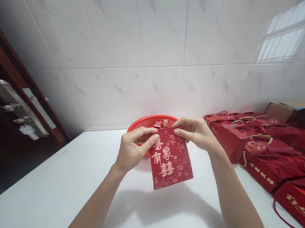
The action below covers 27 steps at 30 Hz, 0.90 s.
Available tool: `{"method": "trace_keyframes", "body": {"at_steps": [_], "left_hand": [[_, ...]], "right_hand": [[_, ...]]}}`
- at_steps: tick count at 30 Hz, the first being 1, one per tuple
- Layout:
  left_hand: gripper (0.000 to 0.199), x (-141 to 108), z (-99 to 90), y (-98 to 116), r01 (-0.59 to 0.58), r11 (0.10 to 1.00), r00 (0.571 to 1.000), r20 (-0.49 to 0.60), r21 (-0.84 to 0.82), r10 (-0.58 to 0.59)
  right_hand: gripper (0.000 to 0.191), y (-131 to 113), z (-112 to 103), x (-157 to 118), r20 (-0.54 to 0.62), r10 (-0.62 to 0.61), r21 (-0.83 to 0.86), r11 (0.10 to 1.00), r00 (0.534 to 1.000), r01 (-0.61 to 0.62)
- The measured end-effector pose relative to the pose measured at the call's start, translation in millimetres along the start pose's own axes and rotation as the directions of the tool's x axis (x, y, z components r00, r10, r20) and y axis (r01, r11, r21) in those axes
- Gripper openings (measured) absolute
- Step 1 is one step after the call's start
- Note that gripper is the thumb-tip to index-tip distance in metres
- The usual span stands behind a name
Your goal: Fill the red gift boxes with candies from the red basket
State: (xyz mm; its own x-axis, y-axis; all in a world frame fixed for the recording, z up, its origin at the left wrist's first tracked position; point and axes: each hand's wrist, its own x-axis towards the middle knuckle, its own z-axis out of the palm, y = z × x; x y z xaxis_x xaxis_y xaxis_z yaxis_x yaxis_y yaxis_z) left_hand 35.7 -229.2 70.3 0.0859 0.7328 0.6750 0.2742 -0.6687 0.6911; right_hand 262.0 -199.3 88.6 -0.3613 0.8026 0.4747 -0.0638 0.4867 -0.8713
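Note:
Between my two hands is a red paper gift bag (170, 160), flat and held above the white table, slightly tilted. Pale Chinese characters and flower patterns cover its front, and a small hole shows near its top edge. My left hand (134, 145) pinches the top left corner between thumb and fingers. At the top right corner, the thumb and fingers of my right hand (196, 133) grip the edge. Just behind the bag stands a red plastic basket (141, 122), partly hidden by it and my left hand. Small wrapped candies (161, 123) show inside the basket.
Several red gift boxes (260, 168) with cord handles stand in rows on the right of the white table (47, 176). A brown cardboard box (279, 112) is behind them. A tiled wall (162, 42) borders the back; a dark door with a handle (18, 109) is at left.

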Motion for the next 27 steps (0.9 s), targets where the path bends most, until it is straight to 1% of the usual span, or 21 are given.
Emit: {"method": "trace_keyframes", "body": {"at_steps": [3,7,10,13,16,19,24,27], "left_hand": [[0.012,0.1,1.4,0.0,-0.009,1.0,1.0,-0.014,0.008,0.01],[0.017,0.0,3.1,-0.3,-0.006,1.0,1.0,-0.025,0.028,0.007],[0.016,0.1,3.5,-0.3,-0.031,0.999,0.999,-0.034,0.031,0.032],[0.014,0.0,3.1,-0.1,-0.051,0.998,0.998,-0.046,0.023,0.052],[0.013,-0.5,2.7,-0.4,-0.045,0.999,0.996,-0.071,0.014,0.046],[0.017,-0.6,2.8,-0.9,-0.019,1.0,0.996,-0.085,-0.008,0.018],[0.038,2.2,2.2,1.3,0.104,0.988,0.992,-0.063,-0.115,-0.112],[0.032,4.9,-0.1,4.2,0.162,0.978,0.987,0.002,-0.134,-0.164]], "right_hand": [[0.027,-1.0,0.5,0.3,0.005,-0.002,0.007,1.0,1.0,0.002],[0.029,-0.8,-0.1,0.0,0.005,0.026,-0.002,1.0,1.0,-0.026],[0.031,-0.7,-1.8,-0.8,0.011,0.04,-0.007,0.999,0.999,-0.04],[0.031,-1.1,-3.2,-1.4,0.036,0.032,-0.017,0.999,0.999,-0.032],[0.028,-1.7,-3.1,-1.3,0.069,0.012,-0.016,1.0,0.998,-0.011],[0.028,-2.9,-1.7,-0.9,0.067,-0.02,-0.01,1.0,0.998,0.021],[0.03,-5.6,-1.2,-1.2,0.037,-0.032,-0.008,0.999,0.999,0.032],[0.03,-6.3,-2.1,-1.8,0.017,-0.032,-0.011,0.999,0.999,0.032]]}}
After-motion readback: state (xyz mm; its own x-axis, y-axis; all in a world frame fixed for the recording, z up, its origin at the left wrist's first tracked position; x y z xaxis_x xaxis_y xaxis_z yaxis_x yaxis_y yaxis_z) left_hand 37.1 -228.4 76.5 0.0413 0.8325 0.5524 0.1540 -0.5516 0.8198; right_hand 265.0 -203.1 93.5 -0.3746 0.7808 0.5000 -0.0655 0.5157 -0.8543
